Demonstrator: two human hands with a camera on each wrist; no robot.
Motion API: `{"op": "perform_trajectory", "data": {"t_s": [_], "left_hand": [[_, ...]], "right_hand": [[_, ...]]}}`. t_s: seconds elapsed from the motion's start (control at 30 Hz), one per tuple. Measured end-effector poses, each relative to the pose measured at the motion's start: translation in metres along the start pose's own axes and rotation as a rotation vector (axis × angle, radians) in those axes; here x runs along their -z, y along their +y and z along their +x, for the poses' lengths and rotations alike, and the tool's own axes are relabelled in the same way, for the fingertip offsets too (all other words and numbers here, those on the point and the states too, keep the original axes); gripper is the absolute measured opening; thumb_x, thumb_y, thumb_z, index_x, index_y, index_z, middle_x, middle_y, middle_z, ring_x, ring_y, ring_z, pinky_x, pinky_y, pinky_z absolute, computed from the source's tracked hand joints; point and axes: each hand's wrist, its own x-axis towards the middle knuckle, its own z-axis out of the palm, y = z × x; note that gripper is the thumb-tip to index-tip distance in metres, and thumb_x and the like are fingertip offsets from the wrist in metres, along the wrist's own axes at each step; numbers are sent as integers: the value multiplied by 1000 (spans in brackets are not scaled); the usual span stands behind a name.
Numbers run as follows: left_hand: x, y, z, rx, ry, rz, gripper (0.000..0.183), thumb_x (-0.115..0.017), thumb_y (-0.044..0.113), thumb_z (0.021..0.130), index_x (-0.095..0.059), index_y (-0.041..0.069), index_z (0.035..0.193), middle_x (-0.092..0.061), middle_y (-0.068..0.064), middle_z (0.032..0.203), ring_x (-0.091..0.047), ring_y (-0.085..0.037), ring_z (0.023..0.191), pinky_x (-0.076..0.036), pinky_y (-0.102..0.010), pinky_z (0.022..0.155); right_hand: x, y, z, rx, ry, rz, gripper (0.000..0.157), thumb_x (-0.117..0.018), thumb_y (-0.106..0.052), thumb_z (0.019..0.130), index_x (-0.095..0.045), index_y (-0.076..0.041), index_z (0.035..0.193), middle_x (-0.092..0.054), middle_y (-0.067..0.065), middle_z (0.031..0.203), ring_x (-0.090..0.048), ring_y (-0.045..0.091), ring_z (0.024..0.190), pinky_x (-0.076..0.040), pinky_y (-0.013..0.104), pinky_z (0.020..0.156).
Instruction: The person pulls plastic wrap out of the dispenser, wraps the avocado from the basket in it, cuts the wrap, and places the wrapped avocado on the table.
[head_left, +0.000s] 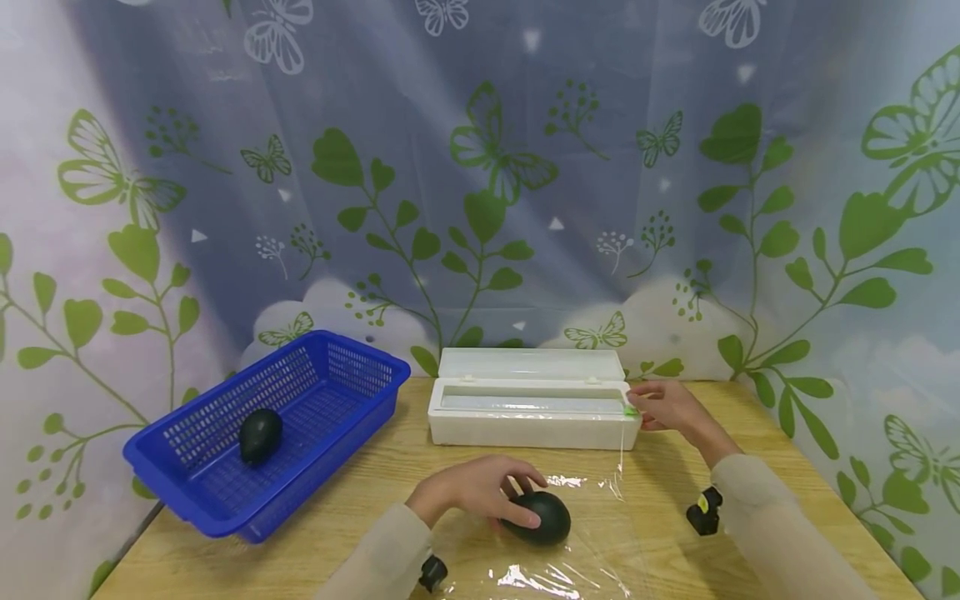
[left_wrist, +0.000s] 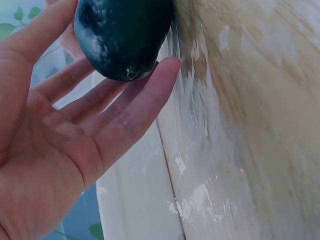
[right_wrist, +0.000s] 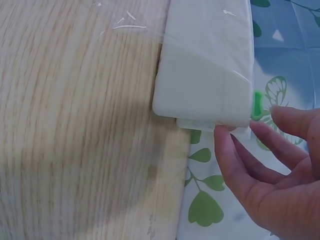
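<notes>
A dark green avocado (head_left: 547, 518) lies on clear plastic wrap (head_left: 592, 575) spread over the table. My left hand (head_left: 483, 492) holds it from the left, thumb on its near side and fingers round its far side; the left wrist view shows the avocado's (left_wrist: 125, 35) stem end between them. The white plastic wrap dispenser (head_left: 525, 429) stands at the back with its lid raised. At its right end is my right hand (head_left: 667, 408), fingertips touching the end wall. The right thumb is close beside the small green slider (right_wrist: 258, 105), a narrow gap between them.
A blue plastic basket (head_left: 330, 483) stands at the left with another avocado (head_left: 260, 435) inside. Wrap runs from the dispenser toward the front of the wooden table (head_left: 675, 533). A patterned curtain (head_left: 420, 208) hangs close behind and at both sides.
</notes>
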Motion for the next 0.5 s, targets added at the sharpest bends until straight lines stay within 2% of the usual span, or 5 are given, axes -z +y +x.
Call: {"op": "perform_trajectory", "data": {"t_s": [0.13,0.27,0.5], "left_hand": [[4,-1,-4,2,-7,4,53,-81,19,90,-62,9,138,-67,-11,126,-68,-11,98,-64,-37,64],[11,-4,-11,8,11,-7,53,-81,19,89,-62,9,138,-67,-13,129,-70,-16,103,-65,-37,68],[26,-11,-28,2,46,-8,54,-81,21,90,-62,8,139,-65,-18,131,-69,-26,112,-65,-40,71]], "right_hand": [[2,-4,-5,29,8,-62,50,-56,-24,107,-50,11,142,-56,38,138,-71,34,103,-63,43,90],[5,-14,-16,77,34,-150,49,-58,-25,106,-53,8,141,-56,38,139,-67,46,115,-62,48,92],[5,-35,-39,164,46,-207,46,-63,-25,103,-59,5,138,-63,33,132,-72,42,106,-63,44,84]]}}
